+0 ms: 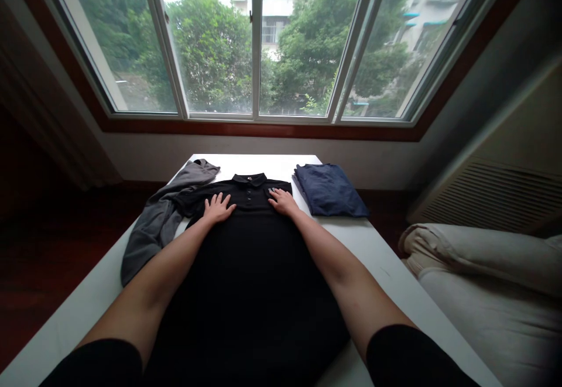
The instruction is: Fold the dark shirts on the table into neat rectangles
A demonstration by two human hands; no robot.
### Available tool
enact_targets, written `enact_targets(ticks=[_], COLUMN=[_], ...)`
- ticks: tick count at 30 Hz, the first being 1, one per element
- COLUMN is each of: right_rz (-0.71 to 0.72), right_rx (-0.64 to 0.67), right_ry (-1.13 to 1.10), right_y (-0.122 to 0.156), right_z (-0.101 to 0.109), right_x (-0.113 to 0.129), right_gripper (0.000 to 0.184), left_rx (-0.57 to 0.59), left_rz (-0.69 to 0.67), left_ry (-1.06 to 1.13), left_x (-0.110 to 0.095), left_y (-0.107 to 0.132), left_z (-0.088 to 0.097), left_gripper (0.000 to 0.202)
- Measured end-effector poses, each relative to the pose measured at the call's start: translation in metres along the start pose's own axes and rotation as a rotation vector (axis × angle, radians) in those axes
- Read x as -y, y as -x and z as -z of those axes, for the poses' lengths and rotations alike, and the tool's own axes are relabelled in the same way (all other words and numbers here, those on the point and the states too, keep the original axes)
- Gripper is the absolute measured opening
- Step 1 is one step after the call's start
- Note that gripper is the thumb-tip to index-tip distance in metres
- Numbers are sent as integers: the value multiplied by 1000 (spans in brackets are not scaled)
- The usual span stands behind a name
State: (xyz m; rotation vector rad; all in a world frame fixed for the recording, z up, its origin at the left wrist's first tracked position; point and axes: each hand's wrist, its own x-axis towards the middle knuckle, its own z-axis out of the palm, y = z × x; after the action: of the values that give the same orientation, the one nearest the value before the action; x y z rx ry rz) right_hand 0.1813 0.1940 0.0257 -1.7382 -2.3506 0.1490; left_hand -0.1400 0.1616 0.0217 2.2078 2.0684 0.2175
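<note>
A black polo shirt [250, 246] lies spread face up on the white table [386, 276], its collar and buttons toward the window. My left hand [218, 208] rests flat on the left side of its chest, fingers spread. On the opposite side, near the shoulder, my right hand [283, 201] lies flat with its fingers stretched out. The shirt's left sleeve reaches out over a crumpled grey garment [160, 217]. To the right of my right hand sits a folded stack of dark blue clothing [330, 191]. The shirt's lower end blends into the dark at the bottom of the view.
Behind the table's far edge stand a wall and a wide window [256, 41] with a brown frame. A beige sofa or cushion [487, 264] is close on the right, below a slatted panel [504, 194]. A curtain [57, 100] hangs at the left above dark red flooring [48, 252].
</note>
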Motion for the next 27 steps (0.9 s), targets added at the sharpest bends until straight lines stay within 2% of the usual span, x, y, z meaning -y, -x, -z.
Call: enact_targets(ticks=[1,3,5,7,8,10,12,14,17,21,24,27], right_rz=[12,44,78,105,113,111,81,51,53,60,63,59], right_rx=[-12,-43,-81,-116,-129,-140,-128,-108,-85,-80,-85,-93], right_ry=[7,24,36,37,36,37,39,38,33,23,25,29], right_y=[-2,-3,0,7,11,20,29,37,48,60,65,66], right_z=[0,-1,-3,-6,-7,-11,-15,-17,-17,-12,-9,-8], right_x=[-1,-2,-5,-8,-10,-12,-13,-13,-13,-14,-13,-12], right_gripper=[59,56,52,50,50,51,55,58,60,60,59,59], left_rx=[-39,-193,-393,-533,-556,-520,-429,-354,-303,-271,-295,-275], left_rz=[5,81,262,469,551,669,698,666,597,577,548,456], left_ry=[7,20,35,52,60,81,102,122,189,303,305,296], left_x=[4,18,40,67,81,105,122,131,134,121,99,67], left_y=[-1,1,8,16,20,26,28,26,18,1,-21,-43], left_z=[3,12,22,32,36,44,49,55,66,92,112,121], left_gripper=[73,62,52,51,55,62,60,54,57,58,49,42])
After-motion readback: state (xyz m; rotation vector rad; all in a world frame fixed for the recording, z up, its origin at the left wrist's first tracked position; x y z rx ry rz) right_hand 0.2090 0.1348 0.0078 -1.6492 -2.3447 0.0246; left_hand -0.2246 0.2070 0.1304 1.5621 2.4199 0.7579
